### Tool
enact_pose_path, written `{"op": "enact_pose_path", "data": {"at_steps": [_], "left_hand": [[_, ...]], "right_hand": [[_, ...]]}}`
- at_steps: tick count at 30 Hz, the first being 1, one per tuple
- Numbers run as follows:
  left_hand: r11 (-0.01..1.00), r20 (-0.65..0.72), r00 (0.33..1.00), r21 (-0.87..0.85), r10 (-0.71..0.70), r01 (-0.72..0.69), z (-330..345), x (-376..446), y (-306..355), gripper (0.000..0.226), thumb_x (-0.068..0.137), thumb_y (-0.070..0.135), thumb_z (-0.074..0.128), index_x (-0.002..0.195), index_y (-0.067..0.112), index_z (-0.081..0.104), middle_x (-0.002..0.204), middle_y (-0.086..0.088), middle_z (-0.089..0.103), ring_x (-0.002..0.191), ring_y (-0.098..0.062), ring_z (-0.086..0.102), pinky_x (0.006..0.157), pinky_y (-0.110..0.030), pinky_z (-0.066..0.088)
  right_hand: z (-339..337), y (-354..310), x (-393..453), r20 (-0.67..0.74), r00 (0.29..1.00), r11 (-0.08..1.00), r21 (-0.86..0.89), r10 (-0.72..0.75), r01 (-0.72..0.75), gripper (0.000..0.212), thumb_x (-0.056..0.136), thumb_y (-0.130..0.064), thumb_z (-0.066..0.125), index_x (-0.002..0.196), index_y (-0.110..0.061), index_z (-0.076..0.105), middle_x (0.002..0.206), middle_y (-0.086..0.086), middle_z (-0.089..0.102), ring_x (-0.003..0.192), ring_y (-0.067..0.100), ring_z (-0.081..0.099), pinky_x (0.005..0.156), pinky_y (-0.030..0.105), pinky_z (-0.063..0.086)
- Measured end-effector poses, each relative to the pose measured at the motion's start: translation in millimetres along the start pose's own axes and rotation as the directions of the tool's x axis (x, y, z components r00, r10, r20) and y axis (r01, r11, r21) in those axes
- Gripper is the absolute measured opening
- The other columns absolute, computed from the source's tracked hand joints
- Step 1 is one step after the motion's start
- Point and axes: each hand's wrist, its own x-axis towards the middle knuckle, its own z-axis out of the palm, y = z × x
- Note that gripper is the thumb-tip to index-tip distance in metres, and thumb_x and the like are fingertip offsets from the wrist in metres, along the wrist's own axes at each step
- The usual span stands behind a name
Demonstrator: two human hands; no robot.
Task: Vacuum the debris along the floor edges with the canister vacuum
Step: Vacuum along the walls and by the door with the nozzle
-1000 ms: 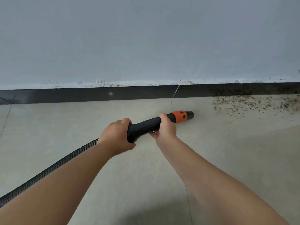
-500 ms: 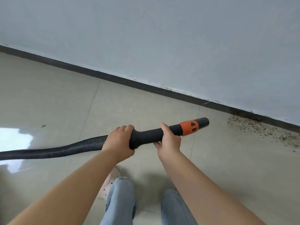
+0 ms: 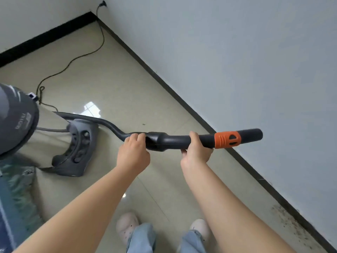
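Observation:
I hold the black vacuum hose handle [image 3: 171, 141] level above the floor, its orange collar [image 3: 227, 139] and open black tip [image 3: 252, 135] pointing right toward the wall. My left hand [image 3: 133, 154] grips the rear of the handle where the hose [image 3: 107, 125] joins. My right hand [image 3: 196, 152] grips the handle just behind the orange collar. The hose runs left to the grey canister vacuum [image 3: 16, 117]. Brown debris [image 3: 286, 221] lies scattered along the black baseboard [image 3: 182, 99] at the lower right, behind and below the tip.
A grey floor-head attachment [image 3: 76, 148] lies on the tiles beside the canister. A power cord [image 3: 73, 60] trails across the floor to a wall socket [image 3: 103, 3] in the far corner. My feet in pale shoes [image 3: 126, 227] stand below the handle. A patterned mat [image 3: 14, 203] lies at the left.
My view has swung left, bringing the canister, the cord and the room corner into sight. The handle has risen from the floor. The debris patch now sits at the lower right. Both hands keep their grip.

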Motion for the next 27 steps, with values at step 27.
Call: {"op": "enact_pose_path", "data": {"at_steps": [27], "left_hand": [[0.776, -0.165, 0.759, -0.167, -0.63, 0.608, -188.7, 39.1, -457.2, 0.025, 0.092, 0.017, 0.042, 0.111, 0.003, 0.048, 0.12, -0.018, 0.051, 0.112, -0.035, 0.044, 0.085, -0.04, 0.038]], "right_hand": [[381.6, 277.4, -207.7, 0.944, 0.327, 0.13, -0.329, 0.038, 0.935, 0.023, 0.081, -0.016, 0.064, 0.089, -0.012, 0.042, 0.067, -0.007, 0.047, 0.057, 0.004, 0.045, 0.048, 0.016, 0.033]]}}
